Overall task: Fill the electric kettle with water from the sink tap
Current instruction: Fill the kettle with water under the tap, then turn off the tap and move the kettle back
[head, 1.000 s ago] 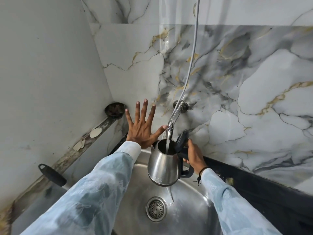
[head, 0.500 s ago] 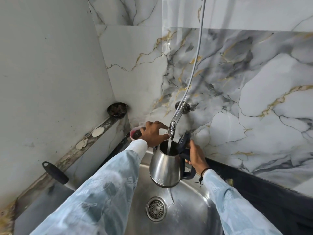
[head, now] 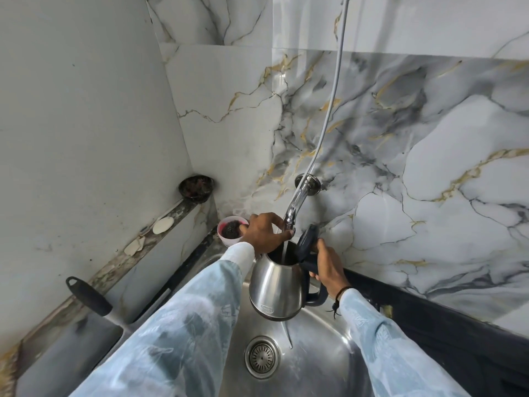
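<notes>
A pink cup [head: 229, 231] holding a dark scrubber stood in the corner; a dark bowl [head: 196, 187] sat on the ledge [head: 114, 267]; a black-handled utensil [head: 89, 297] leaned nearby.

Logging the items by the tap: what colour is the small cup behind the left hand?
Pink cup, something dark inside; head view.

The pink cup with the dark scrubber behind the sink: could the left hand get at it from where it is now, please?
Probably yes. The left hand is at the tap spout, right beside the pink cup, with nothing between them. It would have to leave the tap, while the right hand holds the kettle.
</notes>
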Demonstrator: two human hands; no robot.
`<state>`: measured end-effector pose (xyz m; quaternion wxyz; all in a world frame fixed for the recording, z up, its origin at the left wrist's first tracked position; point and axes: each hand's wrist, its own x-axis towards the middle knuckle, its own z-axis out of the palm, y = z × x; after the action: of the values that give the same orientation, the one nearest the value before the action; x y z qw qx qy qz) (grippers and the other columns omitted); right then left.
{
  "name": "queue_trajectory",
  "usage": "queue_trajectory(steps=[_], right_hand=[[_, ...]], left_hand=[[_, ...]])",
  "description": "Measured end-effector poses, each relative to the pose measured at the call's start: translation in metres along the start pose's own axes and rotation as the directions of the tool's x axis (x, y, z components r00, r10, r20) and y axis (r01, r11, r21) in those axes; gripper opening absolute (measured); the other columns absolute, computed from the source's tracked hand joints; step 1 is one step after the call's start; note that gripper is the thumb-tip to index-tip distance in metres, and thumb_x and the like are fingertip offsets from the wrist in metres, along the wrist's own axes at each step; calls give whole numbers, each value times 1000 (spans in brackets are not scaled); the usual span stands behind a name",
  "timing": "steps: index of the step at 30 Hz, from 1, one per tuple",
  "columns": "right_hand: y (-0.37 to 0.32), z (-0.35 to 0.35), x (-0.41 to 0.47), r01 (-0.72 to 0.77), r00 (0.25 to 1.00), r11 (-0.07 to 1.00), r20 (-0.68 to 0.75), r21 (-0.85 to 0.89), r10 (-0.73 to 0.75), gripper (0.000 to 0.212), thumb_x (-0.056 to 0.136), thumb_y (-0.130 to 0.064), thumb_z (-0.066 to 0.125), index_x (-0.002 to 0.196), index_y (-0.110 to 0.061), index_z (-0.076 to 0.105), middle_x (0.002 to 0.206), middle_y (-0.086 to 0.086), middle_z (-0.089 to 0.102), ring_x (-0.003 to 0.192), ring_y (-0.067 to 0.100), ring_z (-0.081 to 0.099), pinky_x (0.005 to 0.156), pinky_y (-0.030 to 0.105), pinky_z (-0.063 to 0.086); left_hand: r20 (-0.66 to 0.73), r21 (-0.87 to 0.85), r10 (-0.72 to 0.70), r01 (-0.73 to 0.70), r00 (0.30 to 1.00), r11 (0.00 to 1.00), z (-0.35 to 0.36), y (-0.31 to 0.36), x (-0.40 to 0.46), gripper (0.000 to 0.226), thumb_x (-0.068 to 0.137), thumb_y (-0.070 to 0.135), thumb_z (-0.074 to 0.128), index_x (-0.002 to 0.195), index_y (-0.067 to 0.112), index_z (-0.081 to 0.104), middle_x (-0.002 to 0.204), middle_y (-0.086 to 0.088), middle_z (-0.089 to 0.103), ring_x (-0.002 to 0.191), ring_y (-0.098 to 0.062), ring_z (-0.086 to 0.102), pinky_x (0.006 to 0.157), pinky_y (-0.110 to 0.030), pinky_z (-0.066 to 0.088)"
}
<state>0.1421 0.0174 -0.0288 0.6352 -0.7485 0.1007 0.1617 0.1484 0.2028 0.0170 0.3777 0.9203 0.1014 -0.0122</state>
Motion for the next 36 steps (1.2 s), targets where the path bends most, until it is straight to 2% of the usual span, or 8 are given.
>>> queue_trajectory(steps=[6,12,16,20,22,27,33,36], right_hand=[[-2,-5,-1,39,999,999,-2,1,-39,57,84,-65,36,92,-28,78,117,18,81,106,37,77,86,48,63],[0,-10,-14,22,1000,999,13,-26,-21,74,74,-69,45,96,-9,81,110,20,81,105,36,76,90,53,63],[8,-12,-26,17,1000,994,8,-107,-16,90,65,-88,61,90,-3,76,97,16,79,102,33,75,71,38,64],[14,-24,-46,49,998,982,48,-183,-40,43,59,-88,77,81,-52,84,79,-28,80,87,7,71,57,23,55],[15,-35,-53,109,987,971,142,-213,-80,42,58,-77,87,95,-57,84,83,-25,83,77,1,71,56,20,53],[14,-72,-69,157,967,935,242,-319,-80,81,55,-17,107,129,-15,74,120,3,81,118,22,75,108,39,58],[18,-144,-101,138,989,905,108,-403,-103,94,55,-11,107,139,-15,67,133,12,72,122,31,73,91,36,62],[22,-190,-120,156,988,884,54,-441,-147,96,52,-14,109,140,-13,69,132,7,73,126,26,69,113,43,55]], left_hand=[[-170,230,48,-8,984,973,4,15,-9,47,77,61,75,103,22,70,110,-3,71,123,-27,56,107,-54,40],[101,-221,-226,243,969,944,-12,-19,-18,73,95,70,51,127,7,69,131,-18,71,118,-32,65,113,-50,50],[291,-421,-266,373,919,827,-3,-32,-45,68,101,64,46,129,9,74,133,-28,72,97,-30,65,80,-39,60],[237,-541,-309,389,921,746,5,-30,-76,55,98,55,60,122,8,74,111,-17,76,86,-27,66,57,-26,56],[214,-547,-293,363,932,755,9,-32,-84,46,95,39,71,119,0,76,109,-19,76,89,-26,67,64,-29,61],[168,-614,-275,319,947,722,25,-20,-100,31,86,20,81,108,-2,81,96,-11,75,93,-27,68,86,-40,58],[143,-673,-209,250,967,696,75,36,-125,27,81,8,84,106,-4,83,104,-23,82,89,-27,69,98,-45,62],[196,-672,-136,234,971,703,107,67,-138,33,84,14,83,112,-3,81,106,-16,81,94,-28,72,84,-34,59]])
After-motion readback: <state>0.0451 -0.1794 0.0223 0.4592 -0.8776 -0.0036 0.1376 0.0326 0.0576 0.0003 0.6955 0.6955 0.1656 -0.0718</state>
